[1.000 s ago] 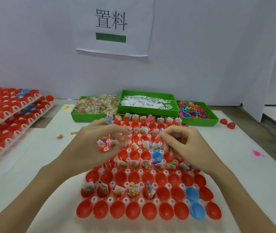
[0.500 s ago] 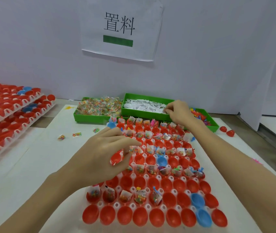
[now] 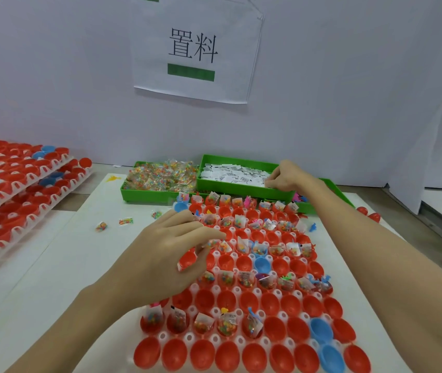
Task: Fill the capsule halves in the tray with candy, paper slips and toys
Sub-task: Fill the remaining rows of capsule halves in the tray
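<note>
Spanning the table's middle, the white plastic tray (image 3: 215,255) of red and blue capsule halves is partly filled; behind it the green bin of white paper slips (image 3: 237,175) takes the right hand (image 3: 284,176), fingers curled onto slips. The left hand (image 3: 166,254) hovers over the tray, fingertips pinching a small candy packet (image 3: 212,243)

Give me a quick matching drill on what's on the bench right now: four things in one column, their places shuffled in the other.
Things:
1. candy bin
2. right hand
3. left hand
4. stacked trays

Places:
A. far left of the bench
B. over the capsule tray
C. at the paper slip bin
D. left of the slip bin

Pairs: 1-D, 2-C, 3-B, 4-A
</note>
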### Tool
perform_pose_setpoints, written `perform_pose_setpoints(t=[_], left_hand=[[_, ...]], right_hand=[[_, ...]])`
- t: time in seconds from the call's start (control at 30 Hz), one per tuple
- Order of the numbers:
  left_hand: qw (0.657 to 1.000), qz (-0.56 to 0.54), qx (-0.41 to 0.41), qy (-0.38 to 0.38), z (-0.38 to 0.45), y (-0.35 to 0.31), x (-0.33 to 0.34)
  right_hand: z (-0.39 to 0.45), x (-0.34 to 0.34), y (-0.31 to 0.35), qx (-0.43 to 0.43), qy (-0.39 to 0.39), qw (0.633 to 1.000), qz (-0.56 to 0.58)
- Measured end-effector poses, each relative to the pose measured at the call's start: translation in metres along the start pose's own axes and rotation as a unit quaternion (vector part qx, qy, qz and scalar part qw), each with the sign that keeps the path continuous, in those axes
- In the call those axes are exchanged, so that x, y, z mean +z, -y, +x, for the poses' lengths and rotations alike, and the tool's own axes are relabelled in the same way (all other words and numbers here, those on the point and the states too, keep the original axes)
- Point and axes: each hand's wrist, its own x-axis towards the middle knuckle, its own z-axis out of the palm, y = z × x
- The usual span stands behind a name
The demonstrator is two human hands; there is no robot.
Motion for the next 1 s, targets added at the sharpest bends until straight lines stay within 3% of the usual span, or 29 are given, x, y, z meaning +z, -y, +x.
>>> perform_pose_setpoints(t=[0.2, 0.33, 0.47, 0.6, 0.77, 1.0], left_hand=[[0.998, -0.023, -0.041, -0.034, 0.000, -0.002, 0.003], [0.991, -0.053, -0.100, -0.077, 0.001, -0.005, 0.005], [0.972, -0.111, -0.168, -0.121, 0.003, -0.011, 0.003], [0.945, -0.201, -0.233, -0.114, 0.005, -0.011, 0.003], [0.953, -0.209, -0.207, -0.067, 0.004, -0.010, 0.005], [0.918, -0.303, -0.248, -0.064, 0.005, -0.014, 0.010]], right_hand=[[-0.017, 0.007, -0.018, -0.034, -0.110, 0.982, 0.148], [-0.031, 0.012, -0.028, -0.071, -0.194, 0.960, 0.190], [-0.058, 0.016, -0.023, -0.096, -0.217, 0.932, 0.273], [-0.105, 0.023, -0.002, -0.167, -0.140, 0.920, 0.325], [-0.164, 0.038, 0.028, -0.290, -0.030, 0.917, 0.271], [-0.194, 0.043, 0.032, -0.301, 0.003, 0.923, 0.241]])
